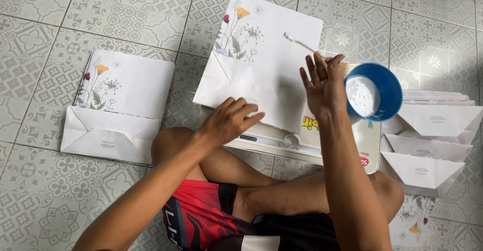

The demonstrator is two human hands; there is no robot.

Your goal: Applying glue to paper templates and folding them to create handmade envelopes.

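Head view of a person seated cross-legged on a patterned tile floor (60,195), hands over a paper bag.

Left hand (229,121): palm down, fingers together and slightly curled, pressing flat on the folded bottom end of the bag (261,59). It grips nothing; it only bears down on the paper.

Right hand (322,87): raised above the bag's right edge, palm towards the camera, fingers spread upward. A thin brush (300,42) is held at its fingertips, the handle passing behind the fingers, the bristle end pointing up and left over the bag. Which fingers pinch it cannot be told.

Bag: white, printed with flowers at its upper left, lying flat with its folded bottom nearest the person. It rests on a flat board (365,145) that lies on the floor in front of the knees.

Bowl (383,87): blue, holding a white substance, just right of the right hand and sitting on the board's right part.

A second bag (118,105) of the same print lies flat on the floor to the left, well apart from the hands. A stack of bags (427,145) lies to the right, beside the bowl, their folded bottoms overlapping.

The person wears red-and-black shorts (201,216).
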